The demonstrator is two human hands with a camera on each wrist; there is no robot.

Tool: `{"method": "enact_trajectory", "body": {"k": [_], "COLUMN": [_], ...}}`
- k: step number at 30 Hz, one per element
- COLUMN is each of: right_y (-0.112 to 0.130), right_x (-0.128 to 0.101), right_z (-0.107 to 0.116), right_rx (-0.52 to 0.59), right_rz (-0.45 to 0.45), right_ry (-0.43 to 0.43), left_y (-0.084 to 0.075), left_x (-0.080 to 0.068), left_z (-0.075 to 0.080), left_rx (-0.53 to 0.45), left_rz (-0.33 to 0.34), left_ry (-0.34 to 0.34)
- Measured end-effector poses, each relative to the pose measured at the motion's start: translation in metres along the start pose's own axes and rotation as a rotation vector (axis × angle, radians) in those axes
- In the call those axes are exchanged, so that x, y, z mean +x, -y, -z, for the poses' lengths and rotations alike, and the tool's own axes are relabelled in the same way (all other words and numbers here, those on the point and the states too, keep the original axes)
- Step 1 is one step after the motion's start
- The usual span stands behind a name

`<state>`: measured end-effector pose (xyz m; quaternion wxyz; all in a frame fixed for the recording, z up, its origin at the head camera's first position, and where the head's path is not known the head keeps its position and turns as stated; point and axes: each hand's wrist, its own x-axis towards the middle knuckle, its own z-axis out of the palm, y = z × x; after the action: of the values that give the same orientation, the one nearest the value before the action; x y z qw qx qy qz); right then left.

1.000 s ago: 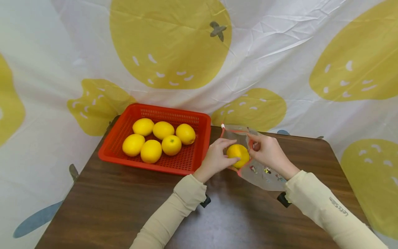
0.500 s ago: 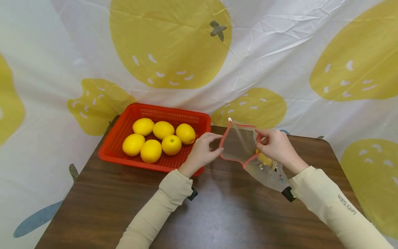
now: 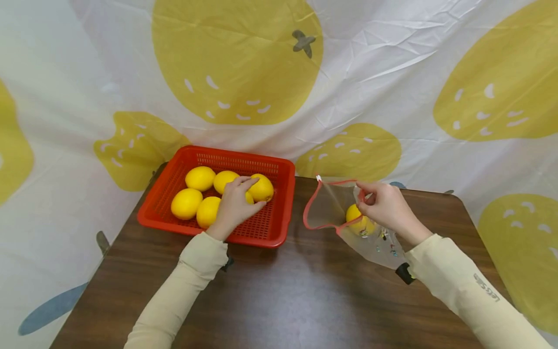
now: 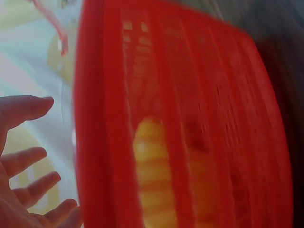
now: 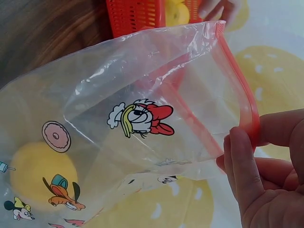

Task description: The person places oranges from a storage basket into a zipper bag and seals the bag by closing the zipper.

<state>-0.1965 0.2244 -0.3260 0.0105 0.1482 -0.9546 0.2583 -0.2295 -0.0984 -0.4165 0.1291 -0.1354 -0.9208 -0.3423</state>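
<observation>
My left hand [image 3: 235, 206] reaches over the red plastic basket [image 3: 287, 213], its thumb and fingers spread around the rightmost lemon [image 3: 263, 188]. In the left wrist view those fingers [image 4: 35, 187] are apart from each other, beside the basket's slotted wall. With thumb and fingers my right hand [image 3: 385, 206] pinches the red zip edge of a clear zip bag [image 3: 375, 247]. The bag's mouth gapes toward the basket. Inside it lies one lemon [image 5: 42, 175], seen through the cartoon-printed plastic in the right wrist view.
Several other lemons [image 3: 186, 203] sit in the basket, partly behind my left hand. The basket stands at the back left of the brown wooden table [image 3: 279, 300]. A white curtain [image 3: 383, 87] with yellow fruit prints hangs right behind the table.
My left hand let go of the lemon inside the bag, left the bag's edge and moved left over the basket. My right hand shifted slightly right, still pinching the bag.
</observation>
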Motion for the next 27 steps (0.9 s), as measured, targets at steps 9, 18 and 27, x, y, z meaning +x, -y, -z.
{"method": "enact_trajectory", "body": {"k": [9, 18, 27], "right_y": [0.000, -0.001, -0.005], "right_x": [-0.001, -0.001, -0.001], "right_z": [0.001, 0.003, 0.001], "right_rx": [-0.015, -0.016, -0.022], "right_rz": [0.003, 0.017, 0.022], "right_ry": [-0.007, -0.017, -0.019], "left_y": [0.044, 0.071, 0.080], "left_x": [-0.010, -0.023, -0.033], "left_z": [0.026, 0.036, 0.035], "left_rx": [0.175, 0.250, 0.290], "left_rz": [0.201, 0.283, 0.299], "left_ry": [0.042, 0.055, 0.088]}}
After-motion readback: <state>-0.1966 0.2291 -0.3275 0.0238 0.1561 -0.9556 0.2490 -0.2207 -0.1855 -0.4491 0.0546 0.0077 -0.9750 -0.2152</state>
